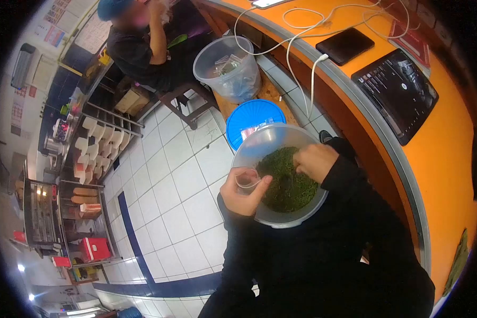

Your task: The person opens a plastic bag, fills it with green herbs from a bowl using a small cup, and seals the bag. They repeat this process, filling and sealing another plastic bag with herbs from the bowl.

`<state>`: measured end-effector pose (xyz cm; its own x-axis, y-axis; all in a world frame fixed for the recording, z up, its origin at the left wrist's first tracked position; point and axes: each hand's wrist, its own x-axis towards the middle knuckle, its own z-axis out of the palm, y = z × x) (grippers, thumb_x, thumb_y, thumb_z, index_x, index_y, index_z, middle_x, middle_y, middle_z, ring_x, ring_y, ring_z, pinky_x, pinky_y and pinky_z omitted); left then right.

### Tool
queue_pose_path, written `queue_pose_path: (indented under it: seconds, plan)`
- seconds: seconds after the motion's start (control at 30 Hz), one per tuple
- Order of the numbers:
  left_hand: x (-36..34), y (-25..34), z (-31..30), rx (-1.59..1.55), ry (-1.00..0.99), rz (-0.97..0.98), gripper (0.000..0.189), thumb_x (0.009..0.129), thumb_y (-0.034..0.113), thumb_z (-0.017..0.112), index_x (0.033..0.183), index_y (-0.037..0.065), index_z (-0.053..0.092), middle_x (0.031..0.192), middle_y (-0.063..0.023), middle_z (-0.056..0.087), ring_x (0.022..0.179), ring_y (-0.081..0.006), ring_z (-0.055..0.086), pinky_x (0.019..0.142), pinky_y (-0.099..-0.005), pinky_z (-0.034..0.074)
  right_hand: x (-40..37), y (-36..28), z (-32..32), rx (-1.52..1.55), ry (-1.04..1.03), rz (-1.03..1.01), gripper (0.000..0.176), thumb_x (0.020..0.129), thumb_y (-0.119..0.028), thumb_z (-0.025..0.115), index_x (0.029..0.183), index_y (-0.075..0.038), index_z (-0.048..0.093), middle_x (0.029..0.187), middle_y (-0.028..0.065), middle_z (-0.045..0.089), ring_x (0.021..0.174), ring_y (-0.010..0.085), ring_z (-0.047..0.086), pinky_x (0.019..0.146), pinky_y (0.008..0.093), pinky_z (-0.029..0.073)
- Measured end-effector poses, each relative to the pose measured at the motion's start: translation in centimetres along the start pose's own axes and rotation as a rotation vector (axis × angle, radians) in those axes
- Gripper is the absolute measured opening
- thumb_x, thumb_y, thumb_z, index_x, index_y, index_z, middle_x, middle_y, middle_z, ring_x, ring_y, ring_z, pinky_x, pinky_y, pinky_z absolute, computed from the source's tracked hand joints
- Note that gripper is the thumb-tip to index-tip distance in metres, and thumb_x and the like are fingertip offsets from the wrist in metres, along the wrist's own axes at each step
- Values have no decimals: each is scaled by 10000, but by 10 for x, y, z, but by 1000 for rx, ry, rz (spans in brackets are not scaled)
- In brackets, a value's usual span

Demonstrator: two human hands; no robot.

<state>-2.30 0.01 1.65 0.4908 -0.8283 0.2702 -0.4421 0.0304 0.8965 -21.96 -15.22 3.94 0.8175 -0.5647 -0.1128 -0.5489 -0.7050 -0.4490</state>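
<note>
Clear plastic cup (248,183) sits in the grip of the left hand (242,198), at the near-left rim of the translucent tub (258,144), probably so that stray bits of the chopped green herbs (283,197) drop back inside. Its mouth faces upward, its long axis roughly upright; any lean is hard to judge. The right hand (318,163) curls into the herbs, its fingertips hidden, so whether it pinches any I cannot tell.

Clear cup (247,179); green flakes (282,190) in tub (253,148)
</note>
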Motion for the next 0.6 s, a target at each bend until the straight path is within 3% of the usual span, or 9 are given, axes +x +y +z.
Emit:
queue_pose_path:
  seconds: [0.03, 0.07, 0.1, 0.17, 0.27, 0.37, 0.47, 0.53, 0.6]
  plan:
    - [-1, -2, 1, 0, 7, -2, 377, 804, 179, 935, 1001, 33, 649, 845, -25, 670, 785, -107, 649, 724, -247, 496, 1, -3, 4, -30, -160, 27, 250, 939, -242, 767, 1082, -37, 756, 1005, 192, 741, 1062, 359, 719, 908, 484, 574]
    - [0, -4, 2, -5, 70, -27, 393, 801, 185, 939, 1009, 37, 642, 846, -24, 665, 787, -107, 644, 723, -249, 496, -3, -6, 10, -54, -25, -63, 313, 950, -302, 764, 1143, -55, 749, 1083, 171, 726, 1084, 356, 707, 922, 498, 562]
    - [2, -6, 2, -9, 129, -49, 409, 797, 191, 944, 1018, 40, 634, 848, -23, 660, 789, -107, 639, 721, -250, 497, -3, -7, 13, -52, -22, -66, 313, 950, -302, 764, 1143, -55, 749, 1083, 171, 726, 1084, 356, 707, 922, 498, 562]
    - [-1, 1, 6, 45, 85, -60, 426, 789, 195, 947, 1027, 38, 630, 857, -23, 661, 792, -112, 637, 729, -259, 503, -4, -16, 12, 263, 404, -150, 327, 958, -323, 757, 1179, -83, 733, 1161, 133, 687, 1105, 340, 691, 931, 483, 553]
    - [-1, 10, 12, 110, 16, -36, 452, 772, 194, 950, 1040, 34, 623, 874, -27, 666, 799, -120, 633, 737, -274, 512, -7, -29, 4, 543, 403, -287, 266, 978, -295, 735, 1162, -104, 717, 1181, 97, 647, 1098, 313, 677, 927, 462, 545]
    - [2, 13, 15, 123, -62, -54, 490, 754, 201, 949, 1075, 29, 620, 924, -47, 681, 848, -134, 649, 770, -293, 535, -10, -33, 6, 413, 331, -352, 207, 991, -260, 717, 1127, -104, 718, 1131, 78, 646, 1069, 289, 674, 928, 447, 546]
    - [5, 12, 16, 39, -120, -55, 572, 759, 235, 953, 1176, 31, 620, 1027, -73, 698, 981, -166, 680, 882, -337, 558, -8, -32, 7, 390, 470, -341, 135, 970, -211, 727, 1042, -97, 724, 1077, 45, 653, 1041, 270, 666, 894, 458, 537]
    - [5, 10, 12, -21, -139, -2, 664, 824, 238, 923, 1353, 12, 592, 1222, -164, 714, 1174, -267, 695, 1022, -391, 535, -8, -28, 5, 385, 566, -328, 114, 958, -196, 735, 1015, -97, 727, 1048, 39, 653, 1018, 269, 665, 878, 459, 533]
    - [2, 1, 7, -32, -169, -33, 713, 835, 237, 911, 1414, 19, 555, 1253, -157, 697, 1213, -264, 673, 1054, -404, 518, -10, -21, 6, 156, 492, -323, 86, 938, -176, 746, 977, -102, 728, 993, 41, 646, 962, 270, 663, 845, 445, 526]
